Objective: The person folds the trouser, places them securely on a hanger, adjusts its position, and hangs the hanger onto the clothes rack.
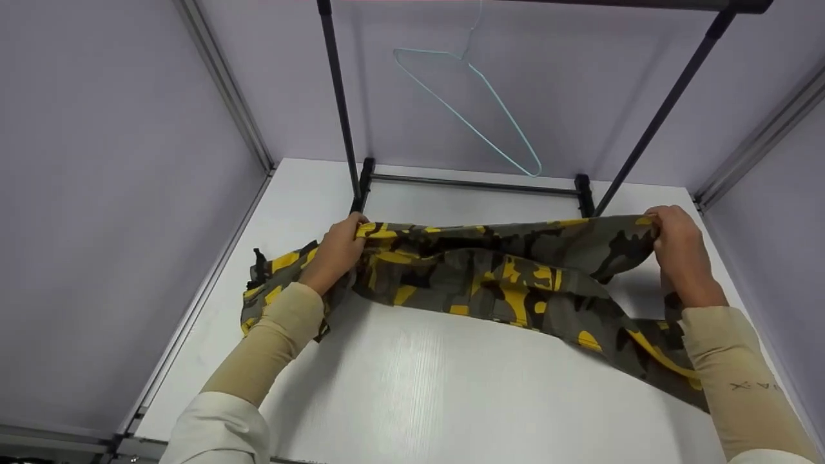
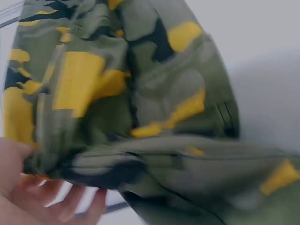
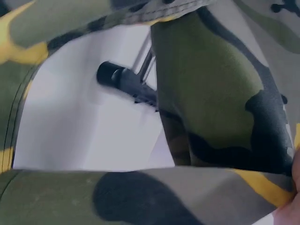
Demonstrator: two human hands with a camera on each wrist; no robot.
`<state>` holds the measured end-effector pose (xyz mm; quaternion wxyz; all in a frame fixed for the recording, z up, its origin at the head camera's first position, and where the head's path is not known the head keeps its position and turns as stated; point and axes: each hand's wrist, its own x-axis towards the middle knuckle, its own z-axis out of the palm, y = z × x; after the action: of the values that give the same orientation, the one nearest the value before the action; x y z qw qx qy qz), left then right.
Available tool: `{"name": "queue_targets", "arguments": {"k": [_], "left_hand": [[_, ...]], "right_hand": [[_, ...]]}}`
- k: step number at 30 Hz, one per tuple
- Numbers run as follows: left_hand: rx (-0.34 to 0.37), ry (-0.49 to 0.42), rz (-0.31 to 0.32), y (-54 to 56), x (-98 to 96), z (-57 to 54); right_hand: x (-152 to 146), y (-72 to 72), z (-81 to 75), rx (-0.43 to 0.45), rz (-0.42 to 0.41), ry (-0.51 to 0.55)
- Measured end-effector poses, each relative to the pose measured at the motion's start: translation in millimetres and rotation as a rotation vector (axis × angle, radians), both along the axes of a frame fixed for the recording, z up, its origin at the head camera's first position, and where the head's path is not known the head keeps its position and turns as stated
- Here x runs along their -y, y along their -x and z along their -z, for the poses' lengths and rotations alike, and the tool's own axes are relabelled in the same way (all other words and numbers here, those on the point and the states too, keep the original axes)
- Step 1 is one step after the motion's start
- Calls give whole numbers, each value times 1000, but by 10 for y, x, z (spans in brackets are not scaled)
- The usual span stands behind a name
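Treat the garment [image 1: 496, 287], spanning mid-frame, as likely light, soft and sturdy, gripping its upper edge, pinched in the fingers of left hand [image 1: 338, 250] left of centre and right hand [image 1: 684, 252] at centre right.

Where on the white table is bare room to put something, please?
Widest: white table between camouflage garment and its near edge. Narrower: strip between garment and rack's bottom bar. Crowded: between left hand and right hand.
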<state>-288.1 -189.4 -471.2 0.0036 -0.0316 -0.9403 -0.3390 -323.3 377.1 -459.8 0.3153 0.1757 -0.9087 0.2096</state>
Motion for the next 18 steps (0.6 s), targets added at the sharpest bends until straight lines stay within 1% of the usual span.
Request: {"name": "queue_targets", "arguments": {"k": [2, 4, 7, 10, 12, 13, 15, 16, 17, 18], "left_hand": [[-15, -33, -22, -24, 26, 3], [-10, -75, -31, -58, 46, 13], [0, -187, -47, -126, 55, 3], [-37, -314, -60, -164, 41, -71], [-76, -370, -70, -164, 21, -142], [-100, -373, -66, -155, 15, -174], [-139, -345, -38, -124, 13, -205], [-146, -318, -11, -110, 19, -197], [-139, -296, 28, -101, 27, -166], [-115, -276, 81, -99, 41, -113]], "right_hand": [[-29, 18, 23, 18, 2, -8], [-74, 19, 52, 35, 4, -22], [-163, -5, 84, 33, 19, -44], [-242, -49, 77, 17, 77, -24], [-286, -68, 50, -5, 126, -6], [-302, -74, 31, -8, 155, 3], [-334, -78, 2, -17, 202, 6], [-349, -78, -5, -16, 224, 6], [-367, -80, -3, -13, 245, 7], [-387, -86, 5, -7, 265, 10]]}}
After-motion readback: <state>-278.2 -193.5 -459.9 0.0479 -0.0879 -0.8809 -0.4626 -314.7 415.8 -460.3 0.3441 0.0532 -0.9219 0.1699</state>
